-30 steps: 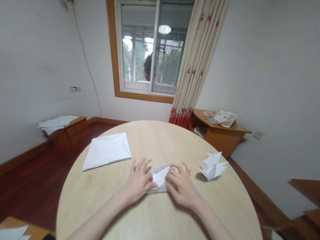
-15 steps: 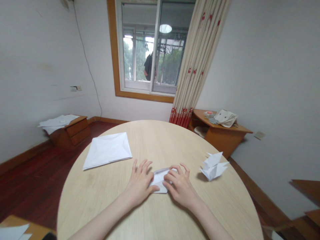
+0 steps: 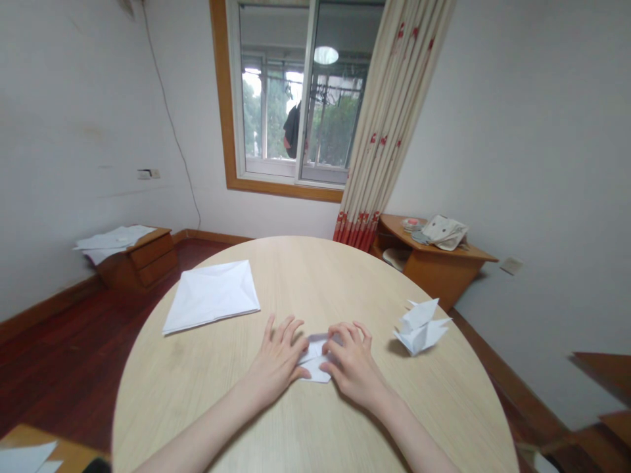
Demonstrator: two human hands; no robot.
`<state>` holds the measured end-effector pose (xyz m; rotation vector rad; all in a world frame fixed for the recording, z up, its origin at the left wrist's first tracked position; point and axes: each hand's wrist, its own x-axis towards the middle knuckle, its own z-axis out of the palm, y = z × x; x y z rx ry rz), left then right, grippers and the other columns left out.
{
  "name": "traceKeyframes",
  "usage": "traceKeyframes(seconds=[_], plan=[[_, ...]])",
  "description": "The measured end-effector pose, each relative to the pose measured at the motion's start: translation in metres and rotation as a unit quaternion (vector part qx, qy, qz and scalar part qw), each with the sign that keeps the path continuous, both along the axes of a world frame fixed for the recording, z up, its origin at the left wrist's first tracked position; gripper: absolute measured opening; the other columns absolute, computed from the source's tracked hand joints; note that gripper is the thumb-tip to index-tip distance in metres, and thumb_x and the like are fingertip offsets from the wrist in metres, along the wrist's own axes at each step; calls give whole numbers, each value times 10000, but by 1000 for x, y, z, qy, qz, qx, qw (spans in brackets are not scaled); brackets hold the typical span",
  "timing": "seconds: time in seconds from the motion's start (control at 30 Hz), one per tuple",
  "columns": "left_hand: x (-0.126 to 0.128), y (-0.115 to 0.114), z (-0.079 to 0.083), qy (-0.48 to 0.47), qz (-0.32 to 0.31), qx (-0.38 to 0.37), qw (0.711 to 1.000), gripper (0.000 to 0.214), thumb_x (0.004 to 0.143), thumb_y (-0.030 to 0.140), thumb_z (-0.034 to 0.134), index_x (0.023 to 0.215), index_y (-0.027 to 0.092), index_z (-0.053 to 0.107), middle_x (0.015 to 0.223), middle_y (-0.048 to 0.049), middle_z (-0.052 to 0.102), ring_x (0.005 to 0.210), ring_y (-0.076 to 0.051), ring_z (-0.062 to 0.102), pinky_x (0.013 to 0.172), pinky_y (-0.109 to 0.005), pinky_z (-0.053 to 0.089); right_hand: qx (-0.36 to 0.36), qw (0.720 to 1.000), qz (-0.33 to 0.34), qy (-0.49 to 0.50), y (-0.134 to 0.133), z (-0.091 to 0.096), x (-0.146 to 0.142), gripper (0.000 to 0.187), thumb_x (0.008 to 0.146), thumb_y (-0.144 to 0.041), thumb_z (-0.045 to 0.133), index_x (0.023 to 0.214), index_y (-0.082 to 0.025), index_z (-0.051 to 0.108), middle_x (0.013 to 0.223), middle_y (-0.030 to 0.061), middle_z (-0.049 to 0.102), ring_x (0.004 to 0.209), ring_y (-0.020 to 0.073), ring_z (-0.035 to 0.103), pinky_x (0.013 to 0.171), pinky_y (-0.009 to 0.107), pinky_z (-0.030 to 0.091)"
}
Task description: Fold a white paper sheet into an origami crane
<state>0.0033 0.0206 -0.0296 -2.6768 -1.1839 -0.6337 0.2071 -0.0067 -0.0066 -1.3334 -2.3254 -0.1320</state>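
Note:
A small folded sheet of white paper (image 3: 315, 369) lies on the round wooden table (image 3: 315, 433) between my hands. My left hand (image 3: 279, 355) has its thumb and index finger closed on the paper's left side, its other fingers raised. On the right side, my right hand (image 3: 352, 358) grips the paper with thumb and curled fingers, covering that edge. Creases and a raised flap show along the far side of the paper. Beyond my right hand stand white folded-paper figures (image 3: 421, 328) with pointed tips, touched by neither hand.
A stack of white paper (image 3: 213, 295) lies at the table's left. Past the table are a low drawer cabinet (image 3: 152, 256) with papers, a corner stand (image 3: 434, 263) holding a cloth bag (image 3: 445, 232), and a curtain (image 3: 379, 131). More paper (image 3: 27, 458) shows at bottom left.
Both hands have shifted slightly on the paper, and the right fingers are curled further over its far edge. The crease across the middle shows more plainly.

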Motion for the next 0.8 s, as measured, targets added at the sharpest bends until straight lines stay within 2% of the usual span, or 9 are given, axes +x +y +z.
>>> traceKeyframes(seconds=[0.17,0.37,0.5,0.8], plan=[[2,1,-5,-8,5,4,1000,504,714,433,769,1074,180,524,1322,-146,483,1323,-333,358,1087,-628,195,7,1000,-3,0,1,-4,-1,161,792,-205,644,918,-229,547,1114,74,531,1125,262,451,1033,528,248],[2,4,-10,-23,16,4,1000,646,739,416,757,1255,186,443,1324,-146,507,1317,-311,382,1102,-602,197,12,1000,1,16,1,-9,-3,384,783,-157,594,1135,-202,449,1176,116,550,1161,274,471,1040,507,256],[2,4,-12,1,18,5,1000,703,798,467,684,1369,195,375,1352,-135,511,1310,-311,399,1101,-608,196,-19,1000,-2,5,2,-9,-2,504,797,-158,571,1262,-195,379,1254,129,552,1197,267,481,1041,502,248],[1,2,-8,33,6,-22,999,570,866,431,618,1362,227,426,1388,-120,496,1295,-316,420,1080,-632,216,-97,995,15,12,0,0,-3,385,842,-139,553,1207,-214,460,1209,96,624,1158,231,540,1043,496,234]])
